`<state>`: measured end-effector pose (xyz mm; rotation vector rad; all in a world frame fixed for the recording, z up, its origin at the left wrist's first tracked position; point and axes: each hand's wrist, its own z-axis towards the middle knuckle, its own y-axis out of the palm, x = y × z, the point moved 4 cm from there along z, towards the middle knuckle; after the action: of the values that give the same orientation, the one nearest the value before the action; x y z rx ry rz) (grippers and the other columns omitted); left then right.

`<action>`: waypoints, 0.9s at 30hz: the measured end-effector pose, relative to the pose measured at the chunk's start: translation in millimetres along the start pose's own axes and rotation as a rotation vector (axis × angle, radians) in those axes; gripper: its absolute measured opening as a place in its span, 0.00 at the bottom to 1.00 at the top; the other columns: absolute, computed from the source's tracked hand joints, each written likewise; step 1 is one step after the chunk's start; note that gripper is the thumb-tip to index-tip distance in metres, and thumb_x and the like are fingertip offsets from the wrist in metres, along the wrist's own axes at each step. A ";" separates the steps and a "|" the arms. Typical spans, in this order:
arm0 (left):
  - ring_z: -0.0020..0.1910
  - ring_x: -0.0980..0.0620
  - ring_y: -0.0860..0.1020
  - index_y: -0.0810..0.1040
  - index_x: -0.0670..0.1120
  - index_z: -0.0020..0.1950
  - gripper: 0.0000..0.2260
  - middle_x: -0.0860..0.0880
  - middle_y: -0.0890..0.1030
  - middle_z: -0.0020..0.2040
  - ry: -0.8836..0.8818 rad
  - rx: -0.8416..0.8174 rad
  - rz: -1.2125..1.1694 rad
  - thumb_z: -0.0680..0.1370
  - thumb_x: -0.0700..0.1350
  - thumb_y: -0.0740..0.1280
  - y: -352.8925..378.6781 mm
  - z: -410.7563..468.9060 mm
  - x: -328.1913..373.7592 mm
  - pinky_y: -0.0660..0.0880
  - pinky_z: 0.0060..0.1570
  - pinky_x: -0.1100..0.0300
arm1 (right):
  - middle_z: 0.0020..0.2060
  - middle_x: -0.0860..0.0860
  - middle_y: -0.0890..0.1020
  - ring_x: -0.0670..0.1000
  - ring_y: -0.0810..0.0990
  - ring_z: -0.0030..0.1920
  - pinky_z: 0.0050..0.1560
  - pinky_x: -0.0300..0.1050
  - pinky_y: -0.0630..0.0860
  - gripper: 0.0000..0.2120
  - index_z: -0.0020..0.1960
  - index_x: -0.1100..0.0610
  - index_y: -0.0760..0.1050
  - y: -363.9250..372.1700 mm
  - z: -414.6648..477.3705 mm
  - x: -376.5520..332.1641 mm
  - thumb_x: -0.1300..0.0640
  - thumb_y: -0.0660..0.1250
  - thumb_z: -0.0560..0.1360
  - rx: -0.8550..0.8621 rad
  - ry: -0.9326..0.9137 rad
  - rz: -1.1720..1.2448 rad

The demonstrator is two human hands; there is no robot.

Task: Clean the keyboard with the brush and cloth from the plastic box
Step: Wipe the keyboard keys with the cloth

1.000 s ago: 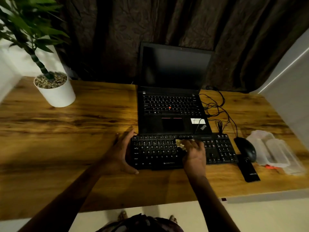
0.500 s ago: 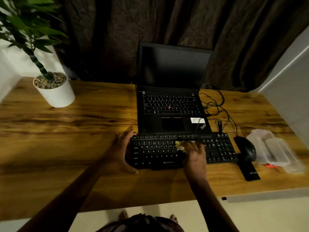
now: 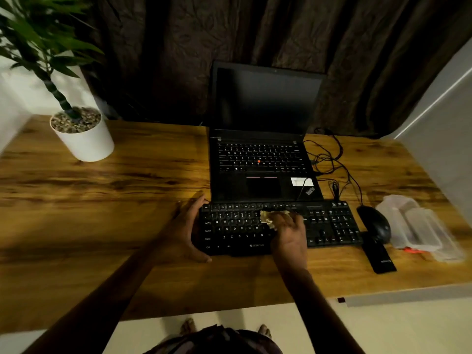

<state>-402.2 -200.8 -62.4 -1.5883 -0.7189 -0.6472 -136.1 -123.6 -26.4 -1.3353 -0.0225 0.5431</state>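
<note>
Wiping, the right hand grips the bunched cloth and has slid it slightly toward 9 o'clock along the keyboard's upper rows since a second ago. The left hand stays clasped round its 9 o'clock end. The cloth stage seems underway, and the plastic box lies at 3 o'clock on the desk.

On the black plastic keyboard nearest me, white letters show on the keys: Q W E R T Y, then A S D F G H, then Z X C V B N, with Ctrl and Alt below. Its front edge reads ZEBRONICS. The open black laptop carries a slanted ThinkPad logo on its palm rest. White print on the flat black slab is too small to read.
</note>
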 end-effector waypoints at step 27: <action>0.78 0.61 0.44 0.41 0.53 0.82 0.70 0.61 0.51 0.78 0.047 0.007 -0.007 0.54 0.64 0.83 -3.5 -2.4 11.2 0.41 0.79 0.42 | 0.46 0.53 0.83 0.57 0.75 0.49 0.46 0.50 0.76 0.23 0.57 0.57 0.80 12.2 1.3 -52.0 0.61 0.53 0.70 -0.054 -0.038 -0.029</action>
<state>-397.6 -201.8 -51.4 -1.5595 -0.6918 -0.6846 -186.4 -141.0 -22.4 -1.3753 -0.0875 0.5465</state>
